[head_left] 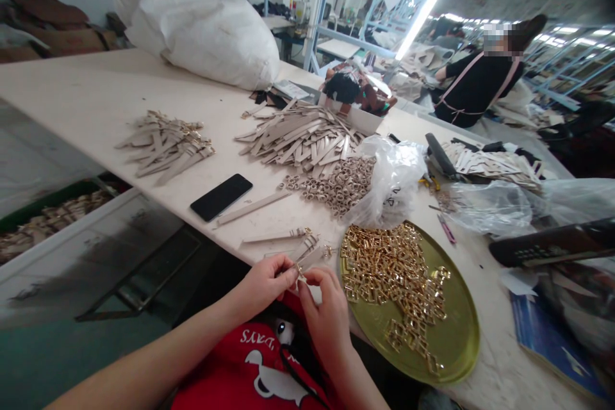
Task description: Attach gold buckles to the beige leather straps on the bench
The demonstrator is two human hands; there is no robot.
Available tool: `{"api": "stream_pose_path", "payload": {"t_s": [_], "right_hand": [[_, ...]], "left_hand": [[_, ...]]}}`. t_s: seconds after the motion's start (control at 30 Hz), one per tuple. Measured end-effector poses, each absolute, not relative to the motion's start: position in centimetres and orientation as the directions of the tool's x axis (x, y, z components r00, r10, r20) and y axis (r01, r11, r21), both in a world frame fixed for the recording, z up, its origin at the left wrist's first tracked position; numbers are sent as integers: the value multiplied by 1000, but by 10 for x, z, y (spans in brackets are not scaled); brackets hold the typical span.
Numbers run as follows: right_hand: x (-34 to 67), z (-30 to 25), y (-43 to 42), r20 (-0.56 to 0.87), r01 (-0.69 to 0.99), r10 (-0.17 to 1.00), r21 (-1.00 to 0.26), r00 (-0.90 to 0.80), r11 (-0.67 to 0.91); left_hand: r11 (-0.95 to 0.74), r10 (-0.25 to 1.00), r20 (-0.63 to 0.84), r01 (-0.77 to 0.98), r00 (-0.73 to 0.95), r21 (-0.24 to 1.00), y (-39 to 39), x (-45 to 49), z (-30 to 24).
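At the table's front edge, my left hand (266,282) and my right hand (327,301) are close together, fingers pinched. Between their fingertips is a beige strap with a gold buckle (300,273); the fingers cover much of it. Just beyond lie a few beige straps with buckles (307,245). To the right, a round gold-green tray (459,333) holds a heap of gold buckles (391,259). Farther back are a pile of small beige loops (343,187) and a large pile of plain beige straps (302,131).
A black phone (221,196) and a bunch of buckled straps (166,144) lie to the left. A big white sack (202,25) stands behind. Clear plastic bags (396,173), a pink cutter (446,229) and a blue booklet (552,346) lie rightward. A co-worker (475,86) is beyond.
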State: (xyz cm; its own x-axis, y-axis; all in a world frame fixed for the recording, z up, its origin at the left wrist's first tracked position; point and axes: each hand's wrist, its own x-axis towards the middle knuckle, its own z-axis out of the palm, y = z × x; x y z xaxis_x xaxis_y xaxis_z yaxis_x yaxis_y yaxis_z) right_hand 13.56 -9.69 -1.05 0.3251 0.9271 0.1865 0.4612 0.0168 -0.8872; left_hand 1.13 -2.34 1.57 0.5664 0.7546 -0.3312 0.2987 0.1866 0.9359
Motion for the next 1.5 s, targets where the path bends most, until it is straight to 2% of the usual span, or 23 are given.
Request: {"api": "stream_pose_path", "payload": {"t_s": [0.1,0.3,0.4,0.53,0.63,0.87,1.0,1.13,1.23,1.37,1.5], "right_hand": [[138,-14,-95,321,658,920,-747,224,100],[140,-20,-88,410,776,894,-618,179,128],[141,-23,-87,475,803,868,-570,146,177],[147,-31,-89,544,833,833,-502,94,234],[151,-37,-91,554,820,825,-520,113,237],[150,-34,-91,469,730,850,-664,240,161],[150,-28,-89,401,706,879,-699,257,113],[150,-27,-88,324,687,904,-725,279,48],[149,-26,-86,275,666,907,-746,318,-7],[149,-27,-86,386,715,881,-694,274,82],[150,-30,-86,469,741,858,-648,208,175]], "left_hand": [[139,766,-315,334,560,932,-22,13,12],[96,773,-316,392,549,915,-19,16,9],[217,770,-376,343,515,914,-20,21,4],[459,692,-479,184,540,869,-26,28,-6],[467,698,-477,165,534,869,-31,32,-12],[85,819,-263,346,510,934,-34,31,-3],[38,810,-215,317,546,948,-34,28,0],[64,805,-211,273,554,960,-34,27,-5],[209,813,-295,222,502,952,-35,29,-8],[494,734,-471,90,489,865,-36,33,-10],[481,769,-433,20,470,877,-35,34,-14]]}}
